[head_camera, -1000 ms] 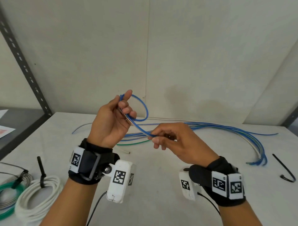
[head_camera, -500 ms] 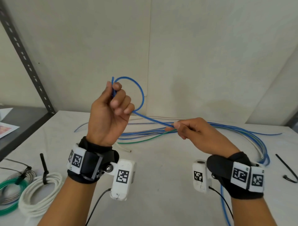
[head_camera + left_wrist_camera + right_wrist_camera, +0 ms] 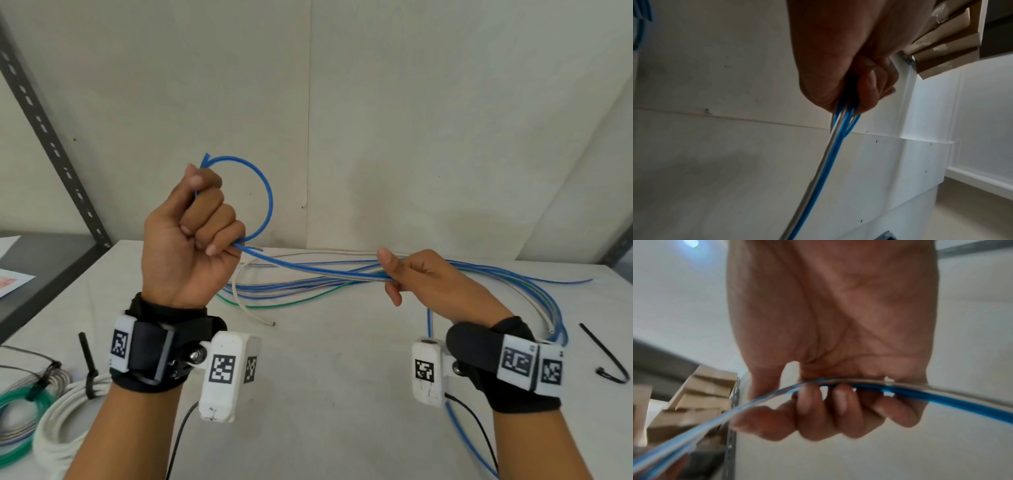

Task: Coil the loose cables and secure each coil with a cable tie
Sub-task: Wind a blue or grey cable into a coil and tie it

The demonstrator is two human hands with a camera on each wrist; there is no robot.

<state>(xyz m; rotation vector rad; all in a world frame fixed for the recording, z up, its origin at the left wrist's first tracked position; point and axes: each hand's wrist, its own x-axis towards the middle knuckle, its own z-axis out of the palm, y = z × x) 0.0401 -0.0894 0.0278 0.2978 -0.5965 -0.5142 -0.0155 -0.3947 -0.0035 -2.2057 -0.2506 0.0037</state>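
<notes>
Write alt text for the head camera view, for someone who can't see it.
Left hand grips a blue cable looped above a white table; right hand pinches its free length. Loose cables lie behind, tied coils at left.

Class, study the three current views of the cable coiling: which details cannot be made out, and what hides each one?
- Head view: how many turns of the blue cable sit inside the left hand; curled fingers cover them.
- Left wrist view: the loop itself; the palm blocks it.
- Right wrist view: strands crossing the right hand are motion-blurred, so their count is unclear.
- Head view: the green coil is cut off by the left edge.
</notes>
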